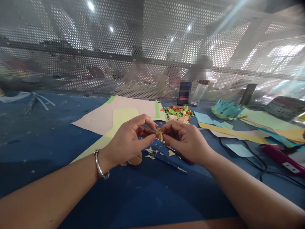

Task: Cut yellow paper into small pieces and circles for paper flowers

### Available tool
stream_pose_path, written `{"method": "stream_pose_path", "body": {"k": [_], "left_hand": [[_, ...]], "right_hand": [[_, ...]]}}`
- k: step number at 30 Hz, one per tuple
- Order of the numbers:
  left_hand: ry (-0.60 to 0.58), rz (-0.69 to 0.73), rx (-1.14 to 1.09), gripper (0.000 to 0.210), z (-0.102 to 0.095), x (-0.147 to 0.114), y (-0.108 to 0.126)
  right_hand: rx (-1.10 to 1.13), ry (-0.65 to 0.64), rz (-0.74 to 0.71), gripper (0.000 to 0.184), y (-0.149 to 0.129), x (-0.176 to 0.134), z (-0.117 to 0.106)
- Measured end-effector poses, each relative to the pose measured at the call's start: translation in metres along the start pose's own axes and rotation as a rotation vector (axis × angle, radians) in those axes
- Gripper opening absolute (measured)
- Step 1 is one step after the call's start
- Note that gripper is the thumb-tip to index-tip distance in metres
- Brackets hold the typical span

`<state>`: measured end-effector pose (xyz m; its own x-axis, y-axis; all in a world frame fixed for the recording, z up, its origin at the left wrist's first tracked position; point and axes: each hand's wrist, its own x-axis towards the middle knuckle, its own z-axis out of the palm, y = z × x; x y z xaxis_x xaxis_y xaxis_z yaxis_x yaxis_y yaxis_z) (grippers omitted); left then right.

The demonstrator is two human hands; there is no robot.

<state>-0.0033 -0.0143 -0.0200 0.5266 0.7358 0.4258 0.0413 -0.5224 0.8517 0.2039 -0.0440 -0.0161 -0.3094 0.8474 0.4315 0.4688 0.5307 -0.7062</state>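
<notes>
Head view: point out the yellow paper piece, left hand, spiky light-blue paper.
Yellow paper piece (159, 135), head view: middle.
Left hand (128, 137), head view: back of hand.
Spiky light-blue paper (226, 112), head view: front side.

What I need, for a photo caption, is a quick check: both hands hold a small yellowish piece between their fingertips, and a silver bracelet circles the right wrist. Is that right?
Not quite: the silver bracelet circles the wrist of the left hand, as the head view shows. Both it and the right hand do hold the small yellowish piece.
</notes>
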Motion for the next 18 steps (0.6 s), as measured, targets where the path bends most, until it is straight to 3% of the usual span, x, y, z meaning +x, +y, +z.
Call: {"method": "stream_pose_path", "body": {"k": [5, 12, 18], "left_hand": [[0.008, 0.114, 0.268, 0.009, -0.0003, -0.0027, 0.0039], [0.000, 0.101, 0.294, 0.009, -0.0015, -0.0035, 0.0084], [0.014, 0.004, 0.218, 0.014, 0.0023, -0.0035, 0.0051]], "right_hand": [[0.007, -0.001, -0.002, 0.012, -0.0004, -0.0002, -0.0003], [-0.004, 0.000, -0.001, 0.012, 0.0000, -0.0007, -0.0010], [-0.039, -0.007, 0.000, 0.007, -0.0023, 0.0003, -0.0008]]}}
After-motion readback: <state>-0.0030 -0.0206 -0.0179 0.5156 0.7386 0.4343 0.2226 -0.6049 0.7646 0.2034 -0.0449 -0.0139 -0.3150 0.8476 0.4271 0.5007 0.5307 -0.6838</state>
